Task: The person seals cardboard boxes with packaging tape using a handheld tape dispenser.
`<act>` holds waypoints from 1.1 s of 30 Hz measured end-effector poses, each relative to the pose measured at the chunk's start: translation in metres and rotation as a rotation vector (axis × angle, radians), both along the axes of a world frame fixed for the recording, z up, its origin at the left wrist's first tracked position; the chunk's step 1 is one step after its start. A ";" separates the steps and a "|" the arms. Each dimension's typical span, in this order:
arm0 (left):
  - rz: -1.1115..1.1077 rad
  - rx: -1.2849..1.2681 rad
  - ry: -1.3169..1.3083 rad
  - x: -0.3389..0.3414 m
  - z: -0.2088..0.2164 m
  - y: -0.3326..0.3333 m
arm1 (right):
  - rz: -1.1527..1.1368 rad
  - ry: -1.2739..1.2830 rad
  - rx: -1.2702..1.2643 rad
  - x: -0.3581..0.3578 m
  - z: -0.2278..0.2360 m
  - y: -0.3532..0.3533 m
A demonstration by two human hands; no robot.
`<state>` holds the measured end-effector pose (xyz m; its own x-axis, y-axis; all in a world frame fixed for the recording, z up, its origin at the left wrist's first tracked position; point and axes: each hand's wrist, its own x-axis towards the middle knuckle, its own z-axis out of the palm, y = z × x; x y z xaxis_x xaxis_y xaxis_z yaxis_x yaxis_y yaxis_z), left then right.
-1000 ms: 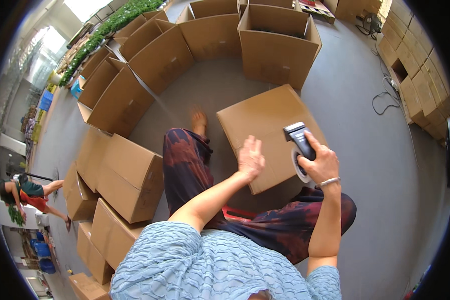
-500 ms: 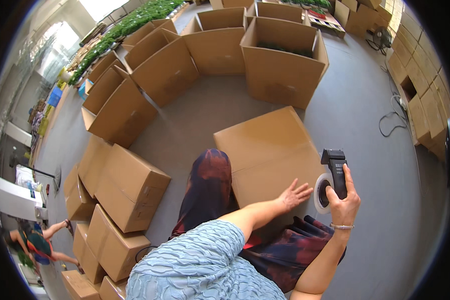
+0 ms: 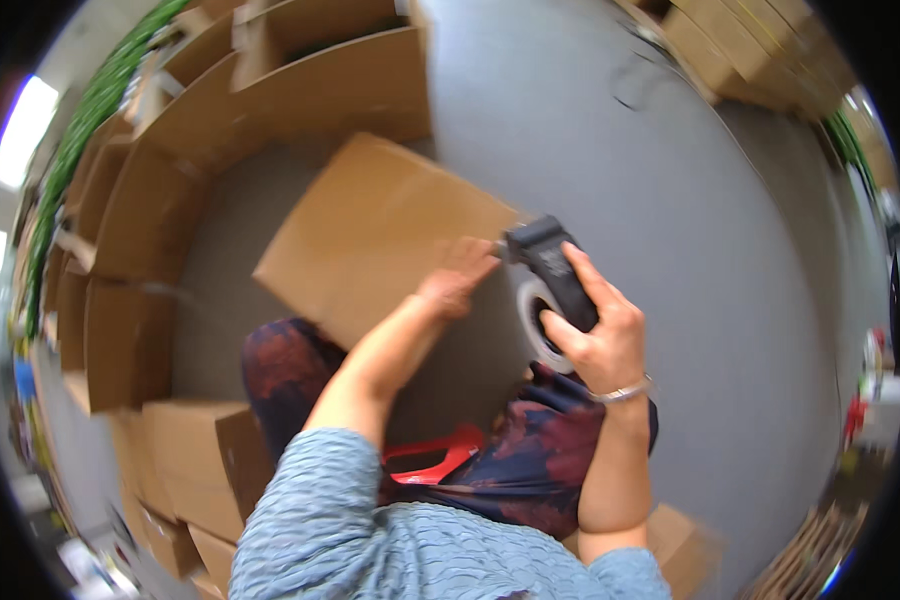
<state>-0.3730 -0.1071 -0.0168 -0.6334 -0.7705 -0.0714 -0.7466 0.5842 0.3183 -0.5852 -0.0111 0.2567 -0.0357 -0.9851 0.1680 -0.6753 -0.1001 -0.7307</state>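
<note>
A closed cardboard box lies in front of my knees, with its right edge toward the tape gun. My left hand rests on the box near that edge, its fingers stretched out and somewhat blurred. My right hand grips a black tape gun carrying a roll of tape. The tape gun's head is close to the box's right corner and to my left fingertips; whether it touches the box, I cannot tell.
Several open cardboard boxes curve around the far left. Closed boxes are stacked by my left knee. A red plastic seat shows between my legs. More cartons stand at the far right, and another box sits behind my right arm.
The view has swung right, so the surroundings appear farther left. My left hand has shifted to the box's right edge, and the tape gun has come closer to it, tilting leftward.
</note>
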 end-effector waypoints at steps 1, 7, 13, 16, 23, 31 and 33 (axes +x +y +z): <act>0.010 -0.073 -0.081 0.017 -0.003 -0.001 | -0.030 0.012 0.019 -0.001 -0.003 0.001; 0.011 0.053 -0.327 0.079 0.034 -0.034 | -0.105 0.156 0.048 -0.020 -0.019 0.010; 0.075 0.104 -0.457 0.083 0.033 -0.058 | -0.121 0.065 0.049 -0.023 -0.023 0.022; -0.035 0.158 -0.419 0.087 0.031 -0.082 | -0.084 0.030 0.070 -0.023 -0.015 0.023; -0.104 0.319 -0.221 0.101 0.021 -0.128 | -0.015 -0.006 0.016 0.002 -0.008 0.027; -0.020 0.062 -0.207 0.103 -0.050 -0.222 | -0.033 -0.053 -0.039 0.019 -0.018 0.018; 0.029 0.004 -0.233 0.126 -0.061 -0.243 | -0.038 -0.049 -0.042 0.022 -0.015 0.008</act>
